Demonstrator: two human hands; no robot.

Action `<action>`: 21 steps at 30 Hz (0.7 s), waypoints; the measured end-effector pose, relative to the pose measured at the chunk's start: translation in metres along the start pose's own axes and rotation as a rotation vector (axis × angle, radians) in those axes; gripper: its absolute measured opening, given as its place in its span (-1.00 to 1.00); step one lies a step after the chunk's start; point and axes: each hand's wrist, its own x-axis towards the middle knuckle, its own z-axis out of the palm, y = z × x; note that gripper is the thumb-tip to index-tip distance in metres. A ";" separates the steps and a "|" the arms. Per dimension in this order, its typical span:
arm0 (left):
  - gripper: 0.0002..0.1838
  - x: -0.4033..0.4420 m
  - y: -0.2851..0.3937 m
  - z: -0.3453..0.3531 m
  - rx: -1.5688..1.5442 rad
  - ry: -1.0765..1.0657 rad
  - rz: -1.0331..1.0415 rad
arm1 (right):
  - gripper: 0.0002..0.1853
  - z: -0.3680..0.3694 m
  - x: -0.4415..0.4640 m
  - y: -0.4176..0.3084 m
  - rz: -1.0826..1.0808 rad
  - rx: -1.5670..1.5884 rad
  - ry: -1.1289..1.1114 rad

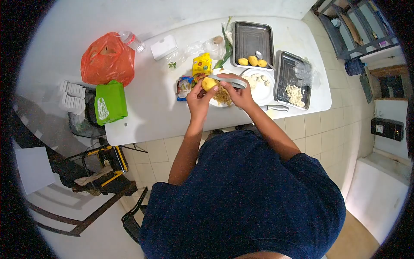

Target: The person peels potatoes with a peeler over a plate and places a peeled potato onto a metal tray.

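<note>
My left hand (199, 96) holds a yellow peeled-looking potato (210, 84) between its fingers and thumb. In my right hand (240, 96) is a grey-handled peeler (235, 81), its head close to the potato. Below them lies a white plate with a heap of peelings (221, 97); my hands hide part of it. Just right of my right hand, a second white plate (261, 99) carries pale cut pieces. Beyond my left hand stand a yellow packet (201, 64) and a blue packet (184, 88).
A dark tray (253, 41) holds several potatoes and a spoon. Another tray (283, 69) carries pale crumbled food and clear plastic. A knife (278, 108) lies near the table's front edge. Red (108, 60) and green (111, 103) bags, a bottle (131, 41) and a white box (164, 47) are leftward.
</note>
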 end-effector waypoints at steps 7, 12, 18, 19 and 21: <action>-0.51 -0.009 0.000 0.016 -0.013 -0.081 0.085 | -0.75 -0.001 0.009 0.007 0.031 0.136 0.097; -0.56 -0.002 -0.011 0.004 -0.431 -0.061 -0.154 | -0.72 -0.006 0.006 0.000 0.123 0.134 0.072; -0.63 0.006 -0.018 -0.011 -0.497 -0.045 -0.241 | -0.73 0.001 0.002 0.004 0.112 0.109 -0.047; -0.64 0.007 -0.018 -0.011 -0.471 -0.042 -0.228 | -0.73 0.000 0.003 0.004 0.084 0.084 -0.057; -0.65 0.008 -0.018 -0.011 -0.442 -0.024 -0.214 | -0.74 -0.002 0.005 0.002 -0.011 0.001 -0.074</action>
